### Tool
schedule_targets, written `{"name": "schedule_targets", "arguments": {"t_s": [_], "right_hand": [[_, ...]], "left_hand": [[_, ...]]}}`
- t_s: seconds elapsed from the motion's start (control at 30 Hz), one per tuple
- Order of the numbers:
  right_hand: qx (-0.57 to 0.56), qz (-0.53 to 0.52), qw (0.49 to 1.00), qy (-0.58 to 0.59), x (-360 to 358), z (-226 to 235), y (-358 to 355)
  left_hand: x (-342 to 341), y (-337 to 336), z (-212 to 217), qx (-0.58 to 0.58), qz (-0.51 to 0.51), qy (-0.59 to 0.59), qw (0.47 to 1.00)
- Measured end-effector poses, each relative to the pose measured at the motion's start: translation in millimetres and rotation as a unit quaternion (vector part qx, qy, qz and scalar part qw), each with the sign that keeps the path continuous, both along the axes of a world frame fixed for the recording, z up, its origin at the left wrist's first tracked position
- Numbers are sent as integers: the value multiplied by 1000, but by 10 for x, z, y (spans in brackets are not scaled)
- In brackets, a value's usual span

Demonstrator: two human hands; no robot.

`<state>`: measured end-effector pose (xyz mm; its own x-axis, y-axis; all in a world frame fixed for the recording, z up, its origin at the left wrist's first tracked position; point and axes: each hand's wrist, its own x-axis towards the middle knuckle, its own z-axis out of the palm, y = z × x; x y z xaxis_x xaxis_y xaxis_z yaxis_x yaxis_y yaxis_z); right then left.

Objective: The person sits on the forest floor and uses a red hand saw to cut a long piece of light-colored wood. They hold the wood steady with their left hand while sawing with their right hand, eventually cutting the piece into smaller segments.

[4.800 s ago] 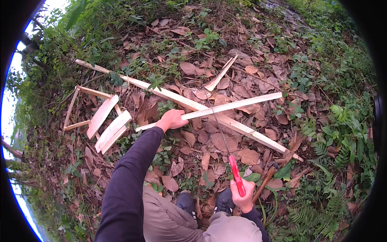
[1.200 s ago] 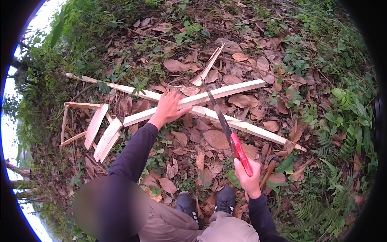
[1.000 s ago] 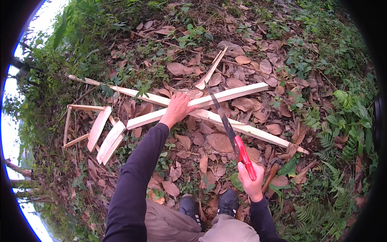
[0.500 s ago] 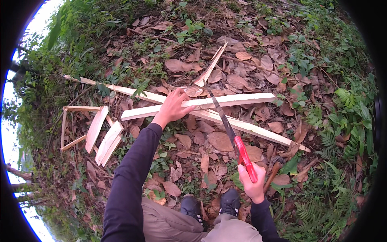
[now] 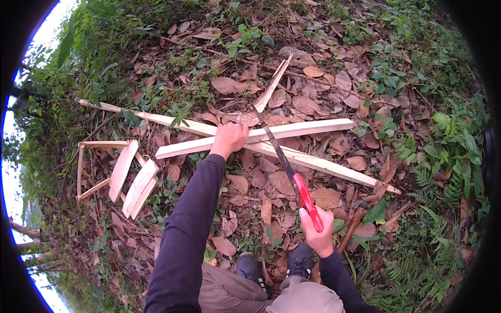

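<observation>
- Lying at the far left on dead leaves, short split boards (image 5: 133,177) form a loose cluster beside thin sticks; no vessel or box appears among them.
- A long pale pole (image 5: 156,119) runs diagonally from upper left toward lower right across the leaf litter (image 5: 245,188).
- The left hand (image 5: 228,139), arm outstretched in a dark sleeve, is closed over a split wooden slat (image 5: 292,130) that crosses the pole.
- A hand saw (image 5: 284,161) rests its blade across the slat just right of that hand.
- The right hand (image 5: 315,232), drawn near the body, is wrapped tightly around the saw's red handle.
- A wooden tool handle (image 5: 352,227) lies just beside it.
</observation>
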<state>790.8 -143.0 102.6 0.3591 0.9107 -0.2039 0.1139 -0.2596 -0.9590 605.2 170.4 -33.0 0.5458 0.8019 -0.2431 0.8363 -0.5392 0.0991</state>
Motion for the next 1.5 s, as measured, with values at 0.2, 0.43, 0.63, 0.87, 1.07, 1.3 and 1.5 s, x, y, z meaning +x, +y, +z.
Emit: {"name": "schedule_targets", "arguments": {"t_s": [0.2, 0.43, 0.63, 0.87, 1.07, 1.3, 1.5], "right_hand": [[21, -21, 999, -36, -117, 60, 13], [33, -12, 999, -36, -164, 54, 40], [16, -35, 999, -12, -186, 50, -4], [-27, -36, 999, -6, -247, 135, 38], [-31, -26, 999, 23, -168, 208, -53], [-70, -44, 995, 60, -181, 242, -274], [-98, -25, 987, 127, -240, 532, 98]], "left_hand": [[54, -168, 102, 213, -93, -131, 964], [99, -159, -23, 206, -43, -153, 966], [163, -114, 37, 200, -37, -158, 966], [140, -5, 42, 139, -13, -149, 979], [205, -20, -10, 122, 44, -188, 974], [281, -48, 85, -28, 5, -5, 1000], [42, -52, -166, -9, 54, -32, 998]]}}
